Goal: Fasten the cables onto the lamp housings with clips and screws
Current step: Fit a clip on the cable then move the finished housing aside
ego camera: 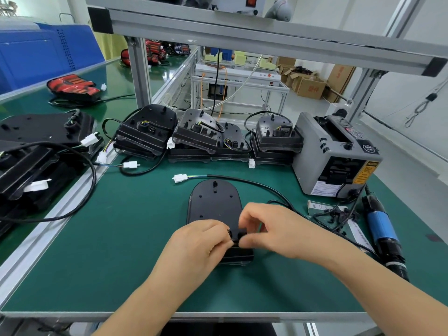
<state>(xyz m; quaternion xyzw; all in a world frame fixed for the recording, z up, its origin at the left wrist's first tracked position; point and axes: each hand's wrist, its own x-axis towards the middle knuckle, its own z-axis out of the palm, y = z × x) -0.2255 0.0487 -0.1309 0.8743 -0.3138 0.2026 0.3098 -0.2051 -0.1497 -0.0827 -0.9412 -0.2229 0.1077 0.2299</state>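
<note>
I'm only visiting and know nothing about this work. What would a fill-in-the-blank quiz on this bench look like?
The lamp housing lies on a ____ mat.
The cable beyond it ends in a ____ connector.
The left hand and right hand pinch a small ____ clip.
The blue screwdriver lies to the ____ of the housing.
Missing words: green; white; black; right.

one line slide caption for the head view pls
Left hand and right hand pinch a small black part over the lamp housing on the green mat.

Left hand (201, 241), right hand (269, 229) meet (fingers pinching); forearms converge.
</note>
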